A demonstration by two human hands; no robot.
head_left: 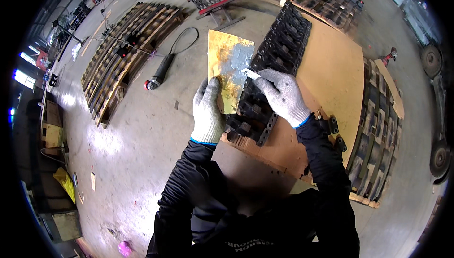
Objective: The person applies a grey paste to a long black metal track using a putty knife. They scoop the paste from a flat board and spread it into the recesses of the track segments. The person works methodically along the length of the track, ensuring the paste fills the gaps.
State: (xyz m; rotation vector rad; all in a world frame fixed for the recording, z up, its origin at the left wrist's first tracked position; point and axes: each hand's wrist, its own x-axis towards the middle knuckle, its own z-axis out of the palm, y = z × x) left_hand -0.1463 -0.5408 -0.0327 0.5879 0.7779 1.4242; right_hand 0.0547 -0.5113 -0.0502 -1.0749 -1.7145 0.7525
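My left hand (208, 111), in a pale knitted work glove, is closed on the lower edge of a flat yellowish board (218, 49). A patch of grey paste (239, 58) is smeared across the board's upper part. My right hand (285, 96), gloved too, pinches a small pale scraper (249, 74), whose tip is at the board's right edge by the paste. Below the hands lies a long black metal part (289, 33) with rows of ribs and holes; the board and my hands partly cover it.
A cardboard sheet (333, 52) lies under the black part, with small black fittings (334, 125) near my right forearm. An angle grinder (161, 72) rests on the floor to the left, its cord looping behind. Wooden pallets (126, 59) and a red-edged metal stand (213, 0) are farther off.
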